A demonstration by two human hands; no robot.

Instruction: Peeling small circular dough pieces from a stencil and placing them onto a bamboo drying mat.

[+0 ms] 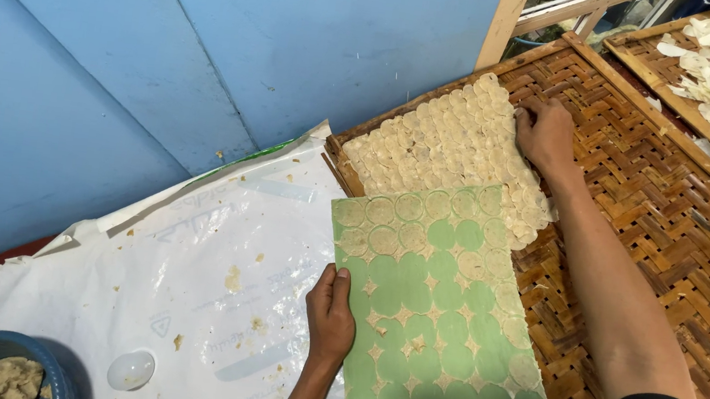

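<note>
Left hand [330, 314] clamped on the edge of a green board [446, 328], tilted to slide thin dough discs [451, 148] onto a woven bamboo tray [685, 231]; right hand [545, 134] pressed flat, fingers spread, steadying the transferred discs.

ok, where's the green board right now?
In the head view, the green board sits low and centre, held at its left edge by the left hand. Its far end overlaps the sheet of pale dough discs on the woven bamboo tray.
</note>
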